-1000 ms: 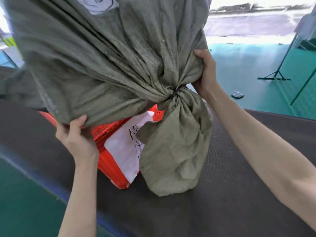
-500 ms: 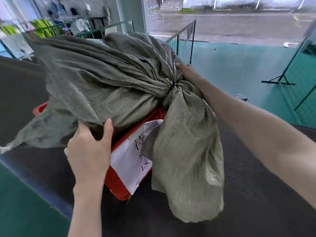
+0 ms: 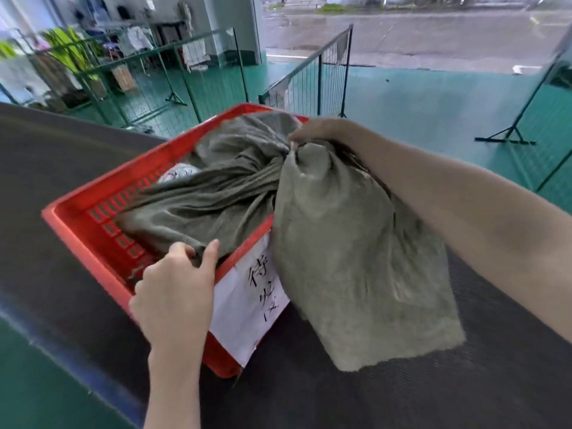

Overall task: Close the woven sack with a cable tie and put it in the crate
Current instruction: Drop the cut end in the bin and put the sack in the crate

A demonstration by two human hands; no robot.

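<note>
The sack [image 3: 216, 193] is lying in the red crate [image 3: 77, 224], its body filling the inside, while its loose top [image 3: 356, 258] is hanging out over the near right rim and draping down onto the dark mat [image 3: 402, 397]. The neck [image 3: 289, 150] is gathered tight; a tie cannot be made out there. The neck is being gripped by the right hand [image 3: 318, 131], fingers curled around the bunched fabric at the crate's far right corner. A fold of the sack's near edge is being pinched by the left hand [image 3: 176, 292] between thumb and fingers, just above the crate's near rim. A white label [image 3: 247, 305] with handwritten dark characters is hanging on the crate's near wall, partly covered by the loose top. The crate is resting on the mat. Green fencing [image 3: 173, 75] is standing on the green floor [image 3: 433, 113] beyond.
</note>
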